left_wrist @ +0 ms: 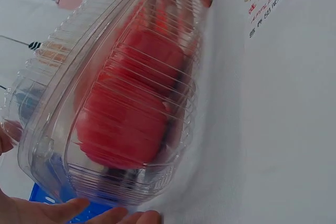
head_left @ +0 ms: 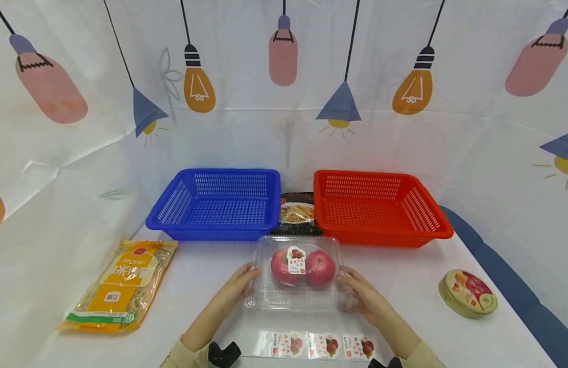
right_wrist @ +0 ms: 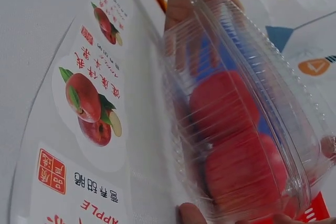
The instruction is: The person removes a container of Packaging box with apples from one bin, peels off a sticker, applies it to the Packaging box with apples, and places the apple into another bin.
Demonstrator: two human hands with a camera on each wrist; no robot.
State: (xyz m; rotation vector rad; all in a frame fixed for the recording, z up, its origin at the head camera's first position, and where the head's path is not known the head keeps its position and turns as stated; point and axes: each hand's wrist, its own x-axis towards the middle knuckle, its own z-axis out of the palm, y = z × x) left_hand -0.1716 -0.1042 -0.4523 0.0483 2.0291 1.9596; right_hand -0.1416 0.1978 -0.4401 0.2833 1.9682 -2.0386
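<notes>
A clear plastic clamshell box (head_left: pixel 293 300) with two red apples inside is held between both hands. Through its lid I see the left apple (head_left: pixel 279 270) and the right apple (head_left: pixel 322 269); a white apple sticker (head_left: pixel 297 261) is on the lid. My left hand (head_left: pixel 236 287) grips the box's left side, thumb on the upper part and fingers along the lower side. On the opposite side my right hand (head_left: pixel 363 298) holds it likewise. Nearer me lies a backing sheet (head_left: pixel 255 346) with three apple stickers (head_left: pixel 330 346) in a row.
A blue basket (head_left: pixel 229 234) and a red basket (head_left: pixel 376 236) stand at the back, with a dark food packet (head_left: pixel 297 213) between them. At left lies a yellow grain bag (head_left: pixel 120 286); at right sits a round tin (head_left: pixel 468 294). A blue chair (head_left: pixel 500 271) shows beyond the right edge.
</notes>
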